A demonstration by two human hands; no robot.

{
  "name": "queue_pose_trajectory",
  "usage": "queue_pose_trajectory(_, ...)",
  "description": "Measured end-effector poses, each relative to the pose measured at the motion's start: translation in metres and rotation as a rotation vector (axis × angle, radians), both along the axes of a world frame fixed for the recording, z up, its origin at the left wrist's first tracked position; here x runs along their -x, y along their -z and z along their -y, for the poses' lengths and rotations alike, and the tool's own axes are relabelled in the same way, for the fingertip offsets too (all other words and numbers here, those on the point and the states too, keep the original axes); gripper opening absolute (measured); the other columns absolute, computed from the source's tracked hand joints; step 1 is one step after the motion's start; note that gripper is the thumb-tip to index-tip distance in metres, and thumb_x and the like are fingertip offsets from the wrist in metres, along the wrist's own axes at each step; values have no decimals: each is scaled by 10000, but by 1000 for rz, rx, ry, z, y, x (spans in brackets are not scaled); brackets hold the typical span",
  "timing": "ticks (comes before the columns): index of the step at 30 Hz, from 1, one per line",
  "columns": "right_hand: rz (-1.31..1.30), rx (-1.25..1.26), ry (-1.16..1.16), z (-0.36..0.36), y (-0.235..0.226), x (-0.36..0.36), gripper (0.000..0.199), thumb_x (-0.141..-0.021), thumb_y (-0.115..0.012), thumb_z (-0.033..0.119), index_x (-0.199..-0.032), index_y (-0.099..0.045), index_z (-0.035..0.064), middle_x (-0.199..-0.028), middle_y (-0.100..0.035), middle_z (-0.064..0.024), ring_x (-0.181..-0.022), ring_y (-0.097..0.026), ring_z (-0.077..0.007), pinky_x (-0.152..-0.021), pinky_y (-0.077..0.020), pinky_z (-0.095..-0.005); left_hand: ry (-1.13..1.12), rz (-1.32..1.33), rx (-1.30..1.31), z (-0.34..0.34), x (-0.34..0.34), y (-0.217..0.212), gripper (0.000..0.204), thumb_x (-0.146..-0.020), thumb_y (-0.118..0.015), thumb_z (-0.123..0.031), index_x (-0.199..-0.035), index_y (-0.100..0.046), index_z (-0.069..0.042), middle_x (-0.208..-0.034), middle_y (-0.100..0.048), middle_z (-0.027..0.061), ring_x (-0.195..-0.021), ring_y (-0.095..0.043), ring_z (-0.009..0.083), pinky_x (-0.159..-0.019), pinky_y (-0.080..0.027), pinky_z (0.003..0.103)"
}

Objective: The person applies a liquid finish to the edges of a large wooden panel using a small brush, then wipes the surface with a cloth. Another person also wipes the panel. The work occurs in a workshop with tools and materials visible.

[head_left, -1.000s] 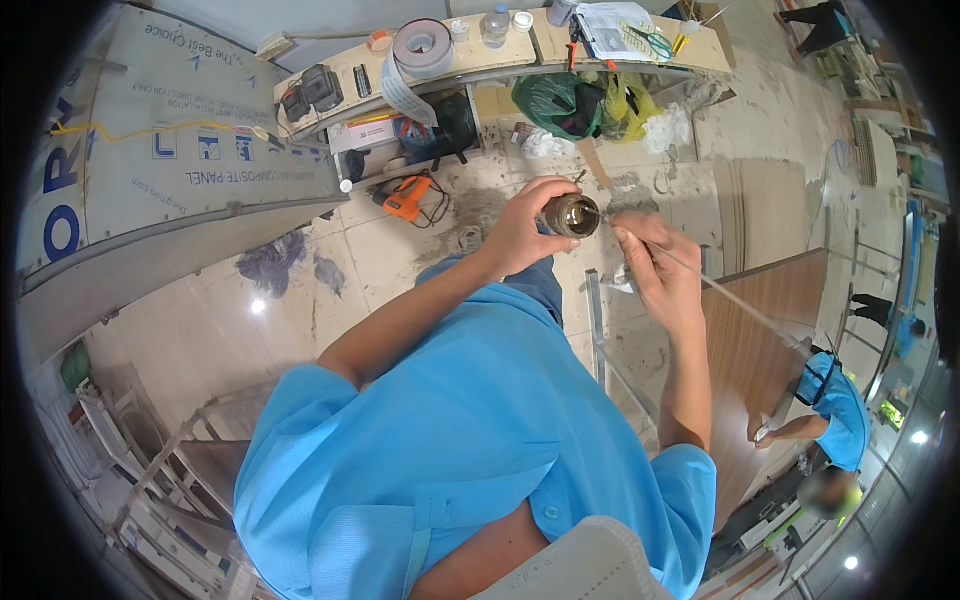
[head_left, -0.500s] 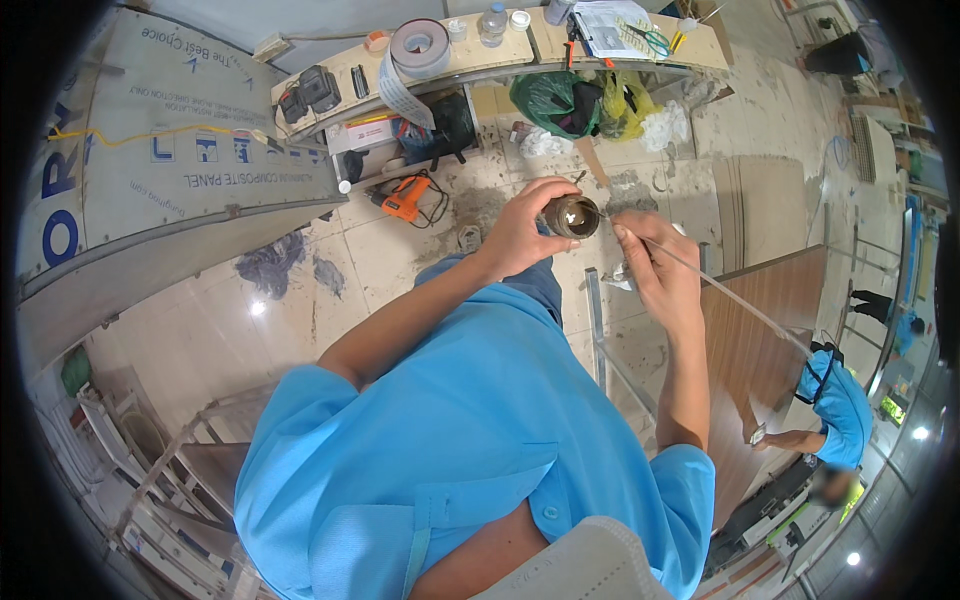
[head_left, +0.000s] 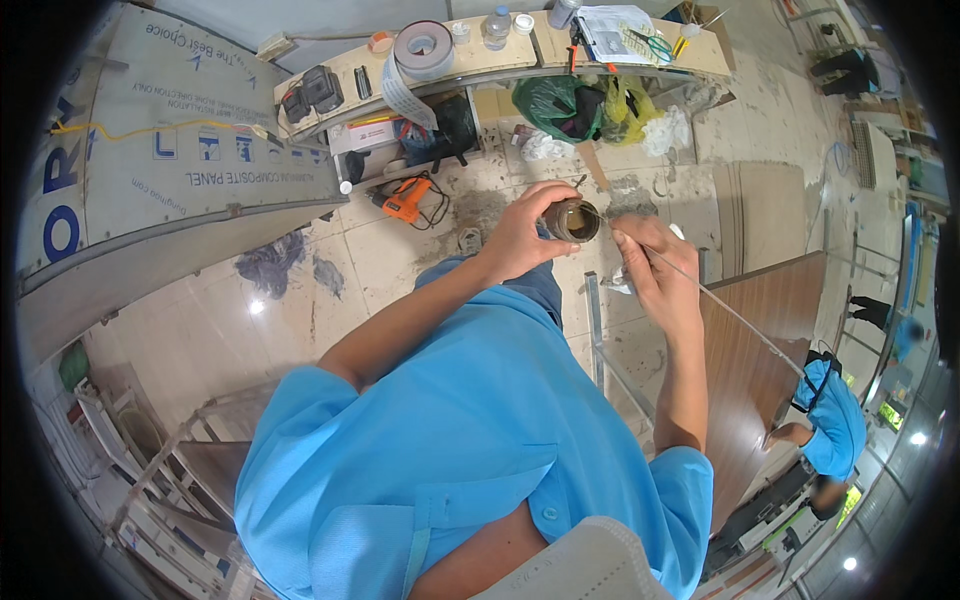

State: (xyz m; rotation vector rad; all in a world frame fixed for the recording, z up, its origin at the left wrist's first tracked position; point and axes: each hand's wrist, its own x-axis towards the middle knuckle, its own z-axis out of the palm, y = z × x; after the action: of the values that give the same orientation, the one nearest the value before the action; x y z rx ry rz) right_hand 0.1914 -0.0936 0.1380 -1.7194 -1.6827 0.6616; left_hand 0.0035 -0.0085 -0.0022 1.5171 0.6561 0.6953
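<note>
My left hand (head_left: 520, 236) is wrapped round a small brown glass jar (head_left: 561, 224), whose open mouth faces up. Some light brown stuff shows at the bottom of it. In my right hand (head_left: 662, 272) a long thin rod (head_left: 735, 316) is pinched between thumb and fingers. One end of the rod reaches over the jar's rim into the mouth; the other slants away to the right. What sits on the tip inside the jar is too small to make out.
Ahead stands a bench (head_left: 550, 48) with a tape roll (head_left: 423, 50), a bottle (head_left: 496, 28) and scissors (head_left: 652, 45). Below lie plastic bags (head_left: 560, 105) and an orange power tool (head_left: 402, 198). To the right, a co-worker in blue (head_left: 835, 412) leans over a brown wooden panel (head_left: 775, 300).
The rod's tip has shifted slightly within the jar's mouth, with my right hand barely moving. My left hand keeps the jar in place. The co-worker's arm has moved along the panel.
</note>
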Motion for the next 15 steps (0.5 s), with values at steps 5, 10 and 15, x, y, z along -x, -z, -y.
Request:
queue_pose_trajectory(5, -55, -14, -25, 2, 1, 1, 88, -1011, -681, 52, -1055, -748, 17, -957, -758, -119, -695, -692, -268, -640, -551, -358, 5, -11, 16, 1, 1, 0, 705, -727, -922, -24, -1371, -638, -61, -1434, -594, 87, -1310, -592, 231, -1042, -493, 352)
queue_pose_trajectory(10, -29, -1, -14, 4, 1, 2, 97, -1007, -692, 62, -1046, -756, 1, -973, -768, -130, -741, -706, -277, -668, -560, -361, 14, 28, 22, 2, 1, 0, 708, -735, -917, -19, -1380, -629, -60, -1438, -588, 87, -1315, -589, 228, -1047, -495, 353)
queue_pose_trajectory(15, -49, 1, 20, 8, 2, 1, 108, -1004, -693, 63, -1059, -765, 3, -990, -771, -134, -777, -712, -283, -694, -564, -367, 32, 17, 35, 3, 0, 1, 707, -744, -914, -18, -1387, -624, -55, -1436, -584, 95, -1318, -588, 230, -1053, -500, 356)
